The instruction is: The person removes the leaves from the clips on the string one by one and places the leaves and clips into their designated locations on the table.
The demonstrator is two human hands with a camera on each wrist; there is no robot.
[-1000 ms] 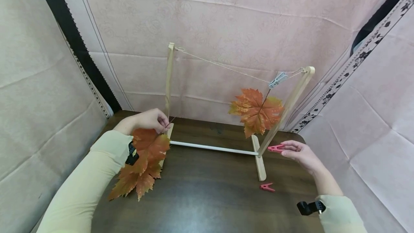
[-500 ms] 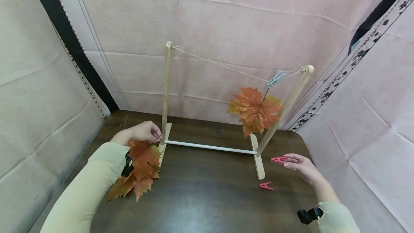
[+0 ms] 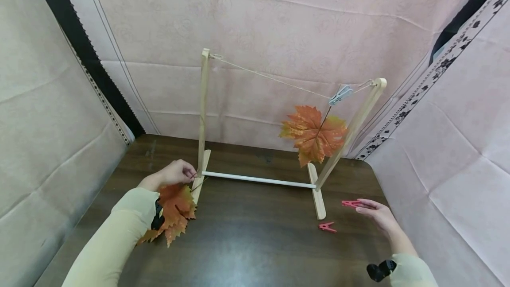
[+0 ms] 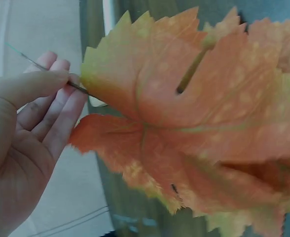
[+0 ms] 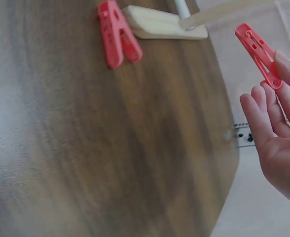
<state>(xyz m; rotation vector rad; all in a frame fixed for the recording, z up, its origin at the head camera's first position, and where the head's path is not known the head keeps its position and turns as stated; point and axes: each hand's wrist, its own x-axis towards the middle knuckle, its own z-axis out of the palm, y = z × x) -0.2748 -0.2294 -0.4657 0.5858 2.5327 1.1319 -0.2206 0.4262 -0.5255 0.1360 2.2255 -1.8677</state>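
Note:
In the left wrist view, my left hand [image 4: 36,103] pinches the thin dark stem of an orange maple leaf [image 4: 174,113] between thumb and fingers. More leaves lie beneath that one, partly hidden. The head view has the left hand [image 3: 177,174] beside the foot of the stand's left post. My right hand [image 3: 378,216] pinches a red clothespin [image 3: 351,203] above the table's right side. A second red clothespin [image 3: 327,227] lies on the table near the right foot. Another maple leaf [image 3: 314,134] hangs from the string by a light blue clothespin [image 3: 341,95].
The wooden stand has a left post [image 3: 203,110], a right post [image 3: 354,125] and a string [image 3: 271,78] tied between their tops. A white rod [image 3: 259,180] joins the feet low down. Pale cloth walls [image 3: 259,17] surround the brown table [image 3: 255,242].
My left hand has moved down and slightly left with the leaf from the stand's left post. The right hand has drawn back, down and to the right, still holding the red clothespin.

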